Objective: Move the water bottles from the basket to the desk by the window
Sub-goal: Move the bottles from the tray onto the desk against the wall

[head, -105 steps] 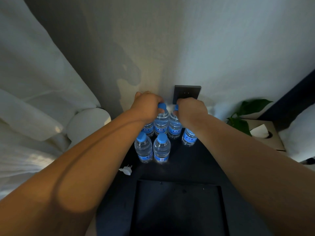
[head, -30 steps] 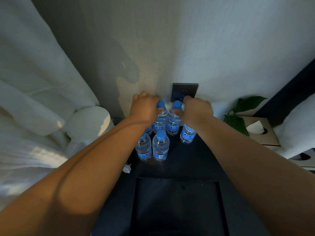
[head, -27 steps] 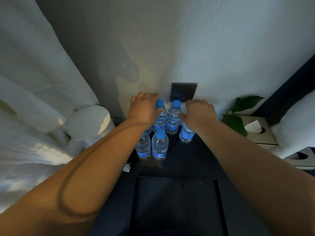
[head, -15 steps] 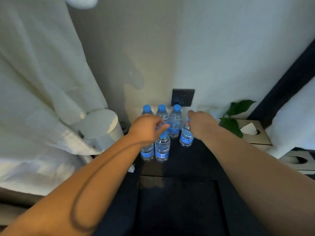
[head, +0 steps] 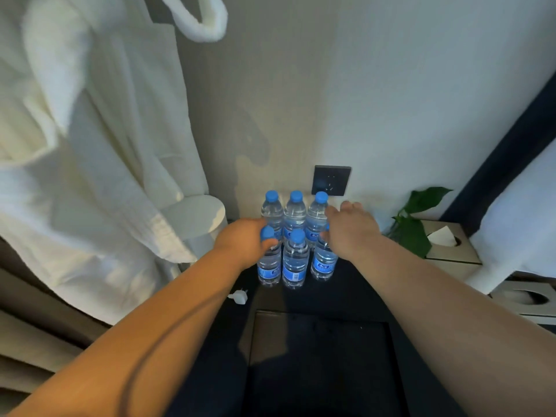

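My left grip (head: 243, 243) is clamped on the front-left bottle (head: 268, 267). The thumb sits just under the blue cap and the other fingers curl round the neck from behind. That bottle stands upright on the counter (head: 349, 293). My right grip (head: 350, 230) is apart, with its fingers stretched loosely forward toward the wall and the palm down over the top of the front-right bottle (head: 323, 264). The hand hides almost all of that cap, and I cannot tell whether the palm touches it.

Between those two stands the front-middle bottle (head: 295, 261), pressed against its neighbours on both sides. Behind them I see a second row close to the wall: the back-left bottle (head: 270, 209), the back-middle bottle (head: 294, 212) and the back-right bottle (head: 316, 216). All six are upright, with blue caps and blue labels, packed in two rows of three at the far end of the dark counter.

Farther out, a dark socket plate (head: 331, 180) sits on the wall just above the back-right bottle. A small white plug (head: 239, 296) lies at the counter's left edge, near the front-left bottle. Closer to me, a dark rectangular panel (head: 319, 356) is set in the counter top. Off to the right there is a green plant (head: 415, 233), and just beside it a tissue box (head: 451, 251) with a tissue sticking up. On the left, a white cylinder (head: 195, 218) stands beside the counter, partly behind a hanging white bathrobe (head: 90, 145).
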Available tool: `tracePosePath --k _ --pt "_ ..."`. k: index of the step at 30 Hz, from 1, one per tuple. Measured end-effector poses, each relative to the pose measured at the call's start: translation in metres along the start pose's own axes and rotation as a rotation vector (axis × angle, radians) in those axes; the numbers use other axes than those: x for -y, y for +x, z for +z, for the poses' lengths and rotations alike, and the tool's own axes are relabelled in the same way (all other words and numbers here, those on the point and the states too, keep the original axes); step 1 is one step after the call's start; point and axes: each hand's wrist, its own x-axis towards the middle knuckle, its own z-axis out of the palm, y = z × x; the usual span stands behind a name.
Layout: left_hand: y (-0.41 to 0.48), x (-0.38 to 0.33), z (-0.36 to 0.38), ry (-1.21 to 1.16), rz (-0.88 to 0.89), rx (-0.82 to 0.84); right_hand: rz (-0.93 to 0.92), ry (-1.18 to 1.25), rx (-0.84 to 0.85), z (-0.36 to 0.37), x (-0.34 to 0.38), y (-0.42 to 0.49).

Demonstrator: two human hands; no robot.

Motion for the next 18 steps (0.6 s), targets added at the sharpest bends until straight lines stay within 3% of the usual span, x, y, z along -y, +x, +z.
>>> tracePosePath --k 3,6,12,18 --pt "0.002 0.002 -0.006 0.006 0.009 0.032 -0.105 0.113 -0.099 -0.011 0.016 0.000" --pt "0.006 0.000 -0.008 -0.008 0.012 0.058 -0.177 0.309 -0.031 -0.017 0.035 -0.001" --pt "0.018 0.002 -0.015 -0.013 0.019 0.079 -0.239 0.156 0.053 -0.005 0.050 -0.001" --pt "0.026 -0.003 -0.022 -0.006 -0.002 0.104 -0.208 0.180 0.048 -0.004 0.049 0.009"
